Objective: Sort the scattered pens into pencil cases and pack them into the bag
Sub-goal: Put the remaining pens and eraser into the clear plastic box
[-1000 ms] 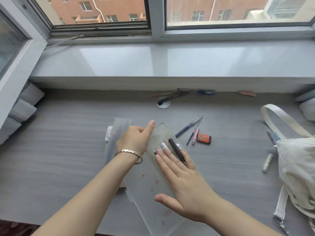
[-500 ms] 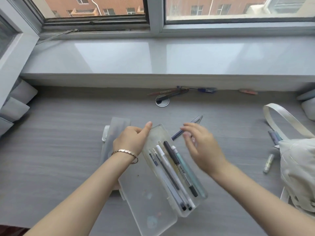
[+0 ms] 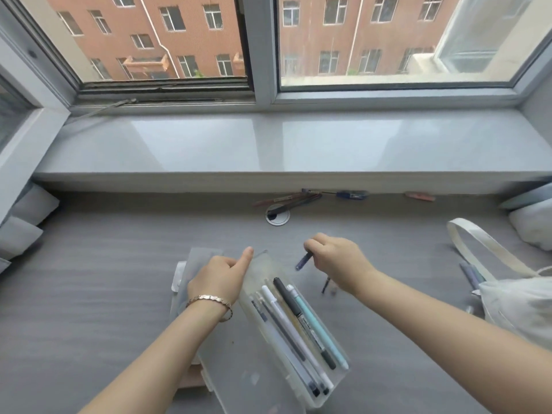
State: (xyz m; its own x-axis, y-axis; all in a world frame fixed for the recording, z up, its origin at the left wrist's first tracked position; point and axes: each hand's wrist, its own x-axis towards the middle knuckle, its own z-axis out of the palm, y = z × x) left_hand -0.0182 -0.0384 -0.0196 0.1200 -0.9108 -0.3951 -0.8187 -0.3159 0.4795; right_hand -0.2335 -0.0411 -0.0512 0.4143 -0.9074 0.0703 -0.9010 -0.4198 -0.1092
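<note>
Pens fill the near tray. The translucent pencil case (image 3: 334, 386) lies open at six o'clock of the view on the grey tabletop (image 3: 89, 294), its lid (image 3: 239, 369) flat at nine o'clock of the tray. Inside, side by side, lie a mint-green pen (image 3: 316, 324), a black pen (image 3: 294, 309), a white pen (image 3: 285, 321) and a few darker ones.

The left hand (image 3: 218, 279), a bracelet (image 3: 209, 298) on its wrist, sits at the tray's far-left corner. Its fingers are curled in and its thumb is stretched against the far rim, gripping the case. Under it, toward eleven o'clock, lies a second frosted case (image 3: 203, 255).

At one o'clock of the tray the right hand (image 3: 340, 261) hangs knuckles-up over the tabletop, fingers pinching a dark blue pen (image 3: 304, 260) that slants down to the left. Just below that wrist lies another small pen (image 3: 326, 284) (too blurred to tell more).

At three o'clock of the view slumps a pale fabric bag (image 3: 513, 303), with more pens (image 3: 469, 273) beside it.

Farther off, at twelve o'clock, are a round cable grommet (image 3: 277, 215) and, under the windowsill (image 3: 268, 144), a cluster of loose pens (image 3: 298, 200), a blue one (image 3: 351, 194) and a pinkish piece (image 3: 419, 196).
</note>
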